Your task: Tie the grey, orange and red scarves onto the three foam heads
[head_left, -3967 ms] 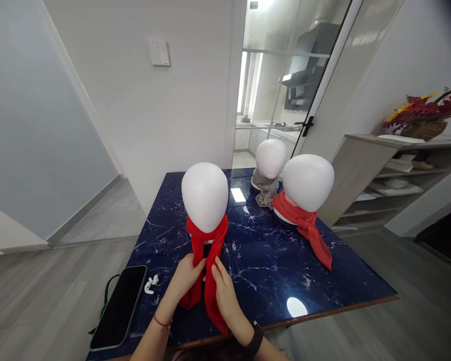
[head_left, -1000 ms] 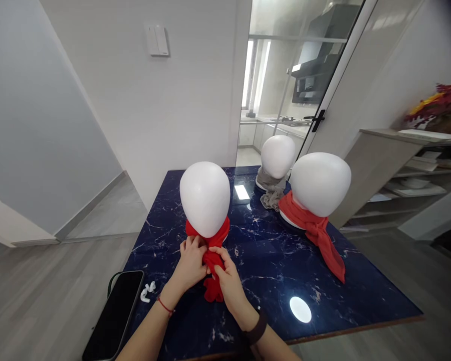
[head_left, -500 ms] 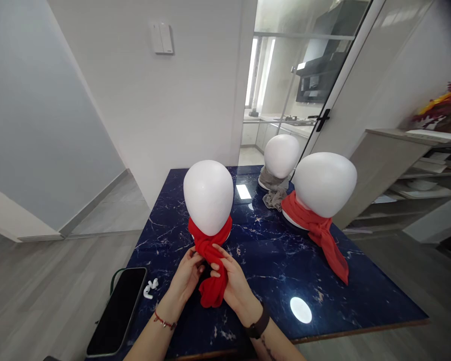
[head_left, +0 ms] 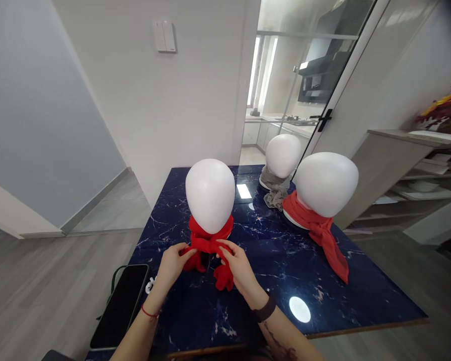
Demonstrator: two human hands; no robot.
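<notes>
A bright red scarf point(head_left: 206, 244) is wrapped round the neck of a white mannequin head point(head_left: 210, 193) on the dark blue marbled table point(head_left: 255, 260). Below the chin the scarf is crossed or knotted, and its two ends spread to either side. My left hand point(head_left: 175, 263) pinches the left end between thumb and fingers. On the other side, my right hand point(head_left: 237, 263) grips the right end, its bunched tip hanging beneath my fingers. The fingers partly hide the cloth.
To the right stands a mannequin head point(head_left: 326, 183) with a coral scarf point(head_left: 315, 228) knotted at its neck. Behind it is another head point(head_left: 283, 155) with a grey scarf point(head_left: 276, 193). A phone point(head_left: 120, 306) and white earbuds point(head_left: 150, 285), partly covered by my left arm, lie at the left edge.
My hands have moved apart, the left one to the left and the right one slightly right. The red scarf's ends, bunched together before, are now spread sideways under the chin.
</notes>
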